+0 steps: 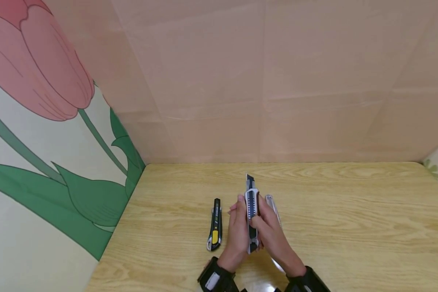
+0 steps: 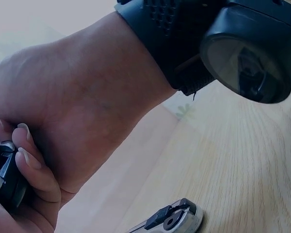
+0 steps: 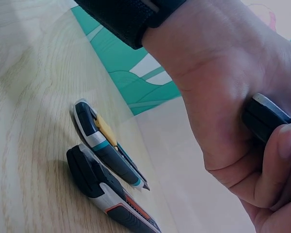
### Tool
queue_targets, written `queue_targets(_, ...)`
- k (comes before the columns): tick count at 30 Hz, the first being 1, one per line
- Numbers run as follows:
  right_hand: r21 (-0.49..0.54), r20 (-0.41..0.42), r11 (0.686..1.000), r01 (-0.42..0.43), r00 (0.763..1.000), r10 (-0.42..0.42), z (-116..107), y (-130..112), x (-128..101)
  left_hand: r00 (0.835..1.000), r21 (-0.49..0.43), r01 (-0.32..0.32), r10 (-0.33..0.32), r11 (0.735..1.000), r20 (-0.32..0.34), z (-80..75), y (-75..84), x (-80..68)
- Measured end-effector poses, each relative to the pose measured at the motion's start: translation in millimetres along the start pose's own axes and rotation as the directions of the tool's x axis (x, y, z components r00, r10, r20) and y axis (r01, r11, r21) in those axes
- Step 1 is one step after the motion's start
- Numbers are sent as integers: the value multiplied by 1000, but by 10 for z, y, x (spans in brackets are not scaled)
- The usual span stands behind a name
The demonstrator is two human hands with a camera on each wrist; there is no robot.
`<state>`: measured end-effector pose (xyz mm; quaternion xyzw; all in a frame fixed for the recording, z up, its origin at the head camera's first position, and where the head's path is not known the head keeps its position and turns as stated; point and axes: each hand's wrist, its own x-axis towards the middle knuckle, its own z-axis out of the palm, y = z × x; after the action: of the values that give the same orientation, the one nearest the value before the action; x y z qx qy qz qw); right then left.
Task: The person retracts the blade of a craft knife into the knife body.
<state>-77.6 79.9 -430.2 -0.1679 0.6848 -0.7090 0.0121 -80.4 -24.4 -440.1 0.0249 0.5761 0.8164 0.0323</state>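
- Left hand [image 1: 237, 231] and right hand [image 1: 271, 233]: both raised just above the wooden table [image 1: 350, 227], palms facing each other, fingers curled round one grey-and-black utility knife [image 1: 251, 211] held between them.
- Knife points away from the person, black blade tip out past the fingertips; ribbed slider faces up.
- Left of the left hand: black-and-yellow utility knife [image 1: 215, 224] flat on the table, apart from the hand.
- Just right of the right hand: silver utility knife [image 1: 272, 205], partly hidden behind it.
- Right wrist view shows another black cutter with orange trim [image 3: 109, 194] beside the yellow one.
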Motion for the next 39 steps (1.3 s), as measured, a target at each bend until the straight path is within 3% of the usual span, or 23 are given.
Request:
queue_targets(12,-18,-3,1000,-7,1000,7,-9,-4,0,1000,12,10,-10,1000,11,-10,7,7)
queue_targets(21,16,12,1000,9,1000,-9,-11,-15,-2,998,18,-34,33,999,50,-1,33,23)
queue_targets(39,-1,48,999,47,998,-46,-14,35,18,999,7,-17,16,1000,42,-13,42,20)
